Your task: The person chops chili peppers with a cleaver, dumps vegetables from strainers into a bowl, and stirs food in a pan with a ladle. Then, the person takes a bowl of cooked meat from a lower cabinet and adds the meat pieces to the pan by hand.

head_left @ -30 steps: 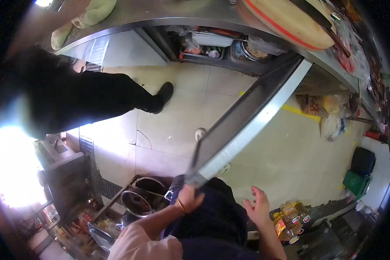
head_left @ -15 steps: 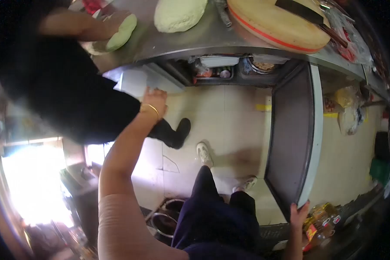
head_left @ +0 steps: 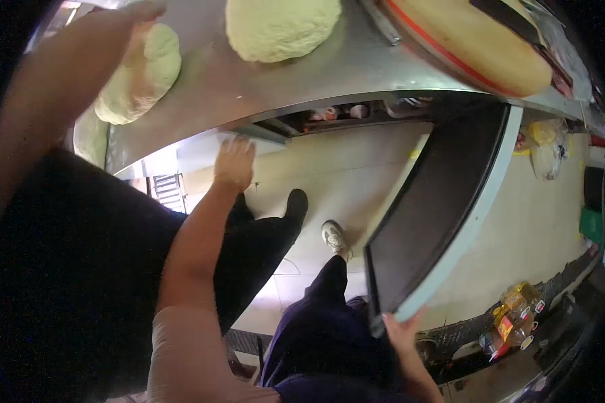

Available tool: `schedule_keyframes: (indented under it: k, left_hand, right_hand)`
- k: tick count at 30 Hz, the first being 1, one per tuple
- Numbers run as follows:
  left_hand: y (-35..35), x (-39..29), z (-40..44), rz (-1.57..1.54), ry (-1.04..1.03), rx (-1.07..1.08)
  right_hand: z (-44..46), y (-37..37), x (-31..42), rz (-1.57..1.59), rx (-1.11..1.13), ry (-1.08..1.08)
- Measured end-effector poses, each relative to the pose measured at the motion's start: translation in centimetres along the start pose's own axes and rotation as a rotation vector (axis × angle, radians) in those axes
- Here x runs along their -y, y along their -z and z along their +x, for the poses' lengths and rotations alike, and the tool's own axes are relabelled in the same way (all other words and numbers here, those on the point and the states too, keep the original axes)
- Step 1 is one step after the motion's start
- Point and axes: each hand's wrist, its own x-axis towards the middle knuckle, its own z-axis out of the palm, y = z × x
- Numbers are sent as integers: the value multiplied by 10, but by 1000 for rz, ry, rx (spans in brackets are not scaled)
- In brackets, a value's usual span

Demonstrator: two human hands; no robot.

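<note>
The under-counter refrigerator has two doors standing ajar. My right hand [head_left: 403,330] grips the outer edge of the right refrigerator door [head_left: 444,215], thumb on its dark inner side. My left hand [head_left: 235,163] is held out by the left refrigerator door [head_left: 198,153], fingers extended and holding nothing. Whether it touches that door I cannot tell. Between the doors, part of the refrigerator's inside [head_left: 343,114] shows, with containers of food partly hidden under the counter edge.
On the steel counter [head_left: 202,87] lie a large dough lump [head_left: 282,30], a round chopping board [head_left: 464,47] and a cleaver [head_left: 507,20]. A co-worker's arm [head_left: 67,87] reaches over another dough piece [head_left: 141,74]; their dark-trousered leg is close on my left. Oil bottles [head_left: 514,322] stand at right.
The right door has swung leftward with my right hand on its edge, covering more of the opening. My left hand has shifted slightly. The co-worker's arm and dough have moved along the counter.
</note>
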Motion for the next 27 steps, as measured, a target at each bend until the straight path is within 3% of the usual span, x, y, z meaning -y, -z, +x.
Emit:
schedule_keyframes:
  k: [1,2,3,4,7,10,14,18,19,22,23,27]
  left_hand:
    - [3,-1,17,3,-16,-71]
    - [9,-1,32,-8,48,66]
    - [32,-3,45,-20,106,205]
    - [45,-2,53,-34,164,344]
    - [7,3,62,200,170,-119]
    - [25,8,41,279,-7,-143]
    - [31,21,32,-17,101,123]
    - [55,14,36,32,135,281]
    - [57,13,34,39,131,306]
    - [28,25,-13,151,-93,53]
    - [25,31,-24,74,-116,11]
    - [22,16,-69,-116,-121,-118]
  right_hand:
    - [4,-44,4,169,-67,-102]
    - [13,-78,13,186,-76,-84]
    - [23,-117,63,438,-77,-37]
    - [30,-144,97,464,-80,-76]
    - [61,-193,100,398,-20,33]
    - [93,-224,113,406,15,47]
    - [128,-258,143,372,27,-72]
    - [160,-246,195,563,234,-156]
    - [170,-242,196,515,223,-76]
    - [208,-217,211,419,423,-71]
    - [214,-211,216,433,392,-72]
    - [254,-190,206,-32,686,313]
